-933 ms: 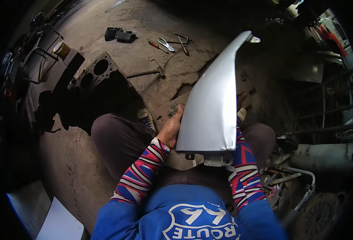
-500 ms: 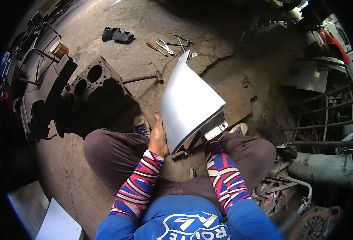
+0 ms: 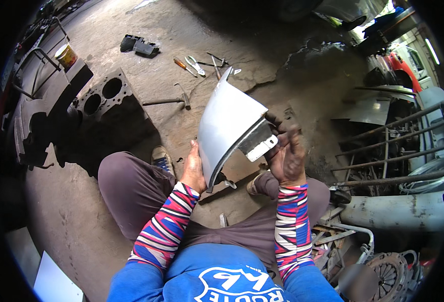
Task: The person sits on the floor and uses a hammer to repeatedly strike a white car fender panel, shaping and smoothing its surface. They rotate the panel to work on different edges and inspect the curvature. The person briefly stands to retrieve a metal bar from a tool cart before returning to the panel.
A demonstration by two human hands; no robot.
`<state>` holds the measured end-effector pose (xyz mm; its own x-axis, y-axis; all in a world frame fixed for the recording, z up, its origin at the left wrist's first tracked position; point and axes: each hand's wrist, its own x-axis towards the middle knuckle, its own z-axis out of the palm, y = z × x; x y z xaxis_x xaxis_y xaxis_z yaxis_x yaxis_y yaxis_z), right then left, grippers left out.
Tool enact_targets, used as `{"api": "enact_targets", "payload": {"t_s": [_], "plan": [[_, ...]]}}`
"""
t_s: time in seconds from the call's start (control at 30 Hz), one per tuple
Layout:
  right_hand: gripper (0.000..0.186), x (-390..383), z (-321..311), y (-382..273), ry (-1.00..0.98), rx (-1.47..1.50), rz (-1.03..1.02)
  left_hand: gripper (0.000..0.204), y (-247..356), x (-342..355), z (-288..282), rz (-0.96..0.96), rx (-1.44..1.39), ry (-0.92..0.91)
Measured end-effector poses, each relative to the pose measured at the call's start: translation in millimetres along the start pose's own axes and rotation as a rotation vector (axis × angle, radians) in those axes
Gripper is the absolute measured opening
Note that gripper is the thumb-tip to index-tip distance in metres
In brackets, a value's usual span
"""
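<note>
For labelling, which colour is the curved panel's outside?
The curved panel is pale silver outside; head view.

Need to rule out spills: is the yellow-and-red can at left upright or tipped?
Upright: the can has its rim uppermost, coloured side below.

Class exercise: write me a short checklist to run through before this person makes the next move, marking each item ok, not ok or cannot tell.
1. Left hand on the silver panel: ok, holding its left edge.
2. Right hand gripping firmly: cannot tell; it is at the panel's right side, fingers blurred and partly hidden.
3. Gloves on: not ok, both hands are bare.
4. Panel apart from the engine block: ok, floor shows between them.
5. Hammer apart from the panel: ok, lying on the floor.
6. Panel's inside undamaged: cannot tell, mostly out of sight.
</note>
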<state>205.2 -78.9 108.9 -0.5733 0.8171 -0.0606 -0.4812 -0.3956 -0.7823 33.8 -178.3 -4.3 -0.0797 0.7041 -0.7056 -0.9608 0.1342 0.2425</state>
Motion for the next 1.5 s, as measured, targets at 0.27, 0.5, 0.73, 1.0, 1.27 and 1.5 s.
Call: {"api": "enact_targets", "payload": {"t_s": [0.27,0.5,0.73,1.0,1.27,1.5], "plan": [[0.070,-55,70,-6,0.112,-0.221,-0.126,0.066,-18,-18,-4,-0.250,0.185,-0.309],[0.072,-90,87,1,0.153,-0.282,-0.196,0.077,-29,-34,6,-0.191,0.236,-0.413],[0.075,-123,36,-22,-0.039,-0.034,-0.118,0.079,25,-71,26,0.375,0.580,-0.301],[0.092,-57,-1,-53,-0.115,-0.326,0.091,0.069,101,-105,77,0.716,1.014,-0.520],[0.075,0,-28,-11,0.233,-0.114,0.034,0.058,73,-49,68,0.702,1.099,-0.446],[0.080,18,-52,-3,0.286,-0.069,0.008,0.100,65,-42,79,0.372,0.835,-0.507]]}}
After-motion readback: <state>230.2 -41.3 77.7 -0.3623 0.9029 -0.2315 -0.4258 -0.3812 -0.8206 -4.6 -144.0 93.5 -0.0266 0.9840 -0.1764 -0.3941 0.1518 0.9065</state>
